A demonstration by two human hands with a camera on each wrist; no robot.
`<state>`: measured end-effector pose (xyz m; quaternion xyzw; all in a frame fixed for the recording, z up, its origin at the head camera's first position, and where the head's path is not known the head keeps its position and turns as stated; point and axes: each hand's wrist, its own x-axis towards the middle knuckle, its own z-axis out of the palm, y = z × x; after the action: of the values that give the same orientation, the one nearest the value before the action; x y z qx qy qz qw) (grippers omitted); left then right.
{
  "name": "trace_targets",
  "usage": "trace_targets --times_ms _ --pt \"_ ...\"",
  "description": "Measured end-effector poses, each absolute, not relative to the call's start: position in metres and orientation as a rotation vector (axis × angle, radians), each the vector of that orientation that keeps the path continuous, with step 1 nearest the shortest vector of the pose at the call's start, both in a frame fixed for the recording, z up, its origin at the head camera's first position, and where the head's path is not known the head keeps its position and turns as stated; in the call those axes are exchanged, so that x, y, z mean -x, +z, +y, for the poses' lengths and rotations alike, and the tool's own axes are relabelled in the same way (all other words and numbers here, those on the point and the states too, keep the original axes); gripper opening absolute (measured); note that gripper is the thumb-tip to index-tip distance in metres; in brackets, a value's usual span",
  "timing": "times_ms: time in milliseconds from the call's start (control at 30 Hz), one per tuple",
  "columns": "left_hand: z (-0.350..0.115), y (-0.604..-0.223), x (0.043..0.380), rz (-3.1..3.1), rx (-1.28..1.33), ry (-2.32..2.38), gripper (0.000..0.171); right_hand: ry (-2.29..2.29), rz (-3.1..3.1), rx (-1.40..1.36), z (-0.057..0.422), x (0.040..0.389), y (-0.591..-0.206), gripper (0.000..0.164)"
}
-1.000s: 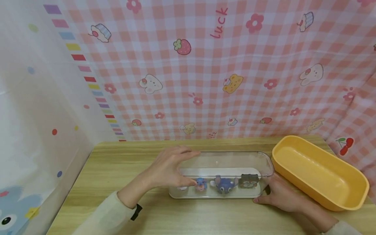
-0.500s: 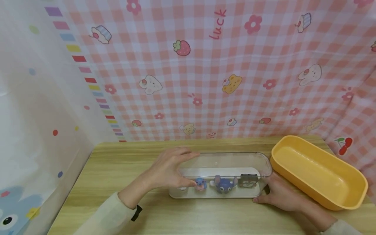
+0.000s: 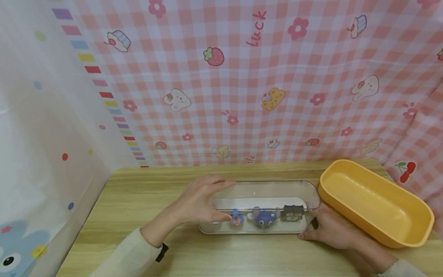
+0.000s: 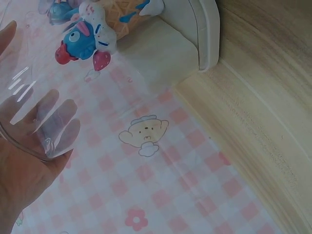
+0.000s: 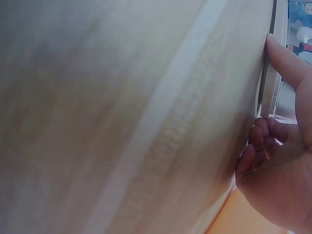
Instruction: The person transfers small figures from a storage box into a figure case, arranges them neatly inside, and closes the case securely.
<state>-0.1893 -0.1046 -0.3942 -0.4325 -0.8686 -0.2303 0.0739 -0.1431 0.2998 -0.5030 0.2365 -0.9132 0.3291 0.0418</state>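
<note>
A clear plastic cover [image 3: 273,189] stands over a long white base [image 3: 254,232] on the table. My left hand [image 3: 199,198] grips the cover's left end, thumb on the near side and fingers at the far side. At the base's right end, my right hand [image 3: 332,227] holds on with its thumb at the front corner. Through the cover show a small blue-and-pink figurine [image 3: 237,217], a blue big-eared figurine [image 3: 264,218] and a dark boxy figurine [image 3: 293,214]. The left wrist view looks through the clear wall at a blue figurine with a waffle cone [image 4: 127,15].
A yellow oblong tub [image 3: 373,227] stands at an angle on the right, close to my right hand. The wooden table [image 3: 138,192] ends at a pink checked cloth [image 3: 207,127] hanging behind it. A white dotted cloth [image 3: 45,134] hangs on the left.
The cover has come down very slightly over the base, with my left hand on it. My right hand and the figurines stay in place.
</note>
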Motion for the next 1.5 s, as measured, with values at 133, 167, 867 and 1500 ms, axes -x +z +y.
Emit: trace_targets --times_ms 133,167,867,1500 --pt "-0.1043 -0.3947 0.1891 -2.616 1.293 -0.683 0.086 1.028 -2.786 -0.729 0.3001 0.1431 -0.5034 0.090" --pt "-0.1044 -0.3947 0.1890 -2.621 1.290 -0.681 0.086 1.030 -2.785 -0.730 0.3001 0.1431 -0.5033 0.090" --pt "-0.1038 -0.3989 0.1848 -2.687 1.232 -0.626 0.087 1.072 -2.778 -0.734 0.3005 0.1421 -0.5018 0.091" --pt "-0.1048 -0.3984 0.1843 -2.793 1.174 -0.667 0.087 1.016 -2.798 -0.750 0.2996 0.1431 -0.5004 0.085"
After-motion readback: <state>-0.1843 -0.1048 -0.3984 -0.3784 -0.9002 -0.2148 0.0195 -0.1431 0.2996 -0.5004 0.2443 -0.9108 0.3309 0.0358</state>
